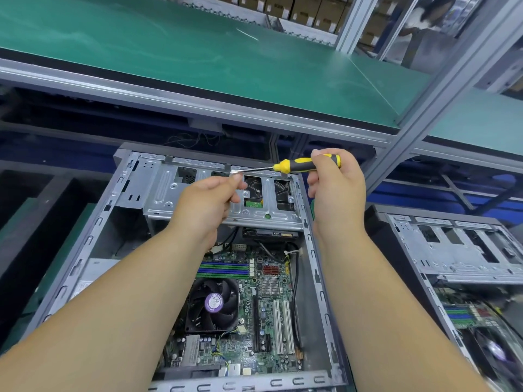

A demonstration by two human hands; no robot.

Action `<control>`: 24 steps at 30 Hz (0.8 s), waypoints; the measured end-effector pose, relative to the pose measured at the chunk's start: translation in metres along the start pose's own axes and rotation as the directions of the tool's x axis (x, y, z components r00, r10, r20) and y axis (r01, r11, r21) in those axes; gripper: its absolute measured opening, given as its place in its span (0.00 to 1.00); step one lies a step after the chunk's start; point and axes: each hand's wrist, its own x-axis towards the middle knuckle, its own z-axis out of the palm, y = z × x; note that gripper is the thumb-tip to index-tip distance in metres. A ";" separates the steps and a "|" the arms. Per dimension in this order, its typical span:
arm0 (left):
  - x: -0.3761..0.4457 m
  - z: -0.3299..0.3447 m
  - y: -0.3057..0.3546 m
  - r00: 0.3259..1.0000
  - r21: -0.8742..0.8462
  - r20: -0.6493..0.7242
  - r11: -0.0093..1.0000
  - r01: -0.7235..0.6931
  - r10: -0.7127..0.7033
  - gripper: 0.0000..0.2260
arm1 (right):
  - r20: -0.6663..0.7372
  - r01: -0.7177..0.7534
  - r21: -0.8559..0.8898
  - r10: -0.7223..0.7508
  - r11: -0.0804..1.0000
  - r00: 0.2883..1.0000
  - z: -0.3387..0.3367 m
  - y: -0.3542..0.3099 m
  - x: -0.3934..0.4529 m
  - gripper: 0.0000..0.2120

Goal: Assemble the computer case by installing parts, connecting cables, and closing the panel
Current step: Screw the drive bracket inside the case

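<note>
Workbench setting, green-matted shelf (pixel 198 52) overhead. Nearest, an open computer case (pixel 93 239) is laid flat, motherboard (pixel 254 301) and CPU fan (pixel 212 305) exposed. Above its drive cage (pixel 215 199), a yellow-and-black screwdriver (pixel 297 164) is gripped by the right hand (pixel 336 188); its tip is pinched by the left hand (pixel 206 205). A second open case (pixel 464 256) is placed at right. Cardboard boxes (pixel 297 7) are stacked beyond.

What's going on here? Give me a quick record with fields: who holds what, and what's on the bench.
right hand: grips the screwdriver by its yellow-and-black handle
left hand: fingers curled at the screwdriver's metal tip
computer case: open, side panel off
inside: fan, circuit board, drive cage
second case: open, to the right
</note>
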 end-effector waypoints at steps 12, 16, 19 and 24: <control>0.004 -0.001 -0.002 0.993 -0.158 0.106 0.985 0.066 -0.050 0.10 | -0.034 0.066 0.004 -0.066 0.998 0.997 -0.012 0.005 -0.002 0.04; 0.005 0.001 -0.001 0.985 -0.244 0.136 0.960 0.139 -0.108 0.04 | -0.016 0.126 -0.020 -0.126 0.992 0.992 -0.013 0.005 -0.001 0.04; 0.003 0.002 -0.001 0.983 -0.272 0.128 0.948 0.164 -0.134 0.05 | -0.007 0.146 -0.028 -0.146 0.989 0.989 -0.013 0.004 -0.002 0.04; 0.001 0.003 0.000 0.979 -0.306 0.131 0.933 0.190 -0.156 0.06 | -0.001 0.171 -0.036 -0.171 0.985 0.985 -0.013 0.004 -0.003 0.03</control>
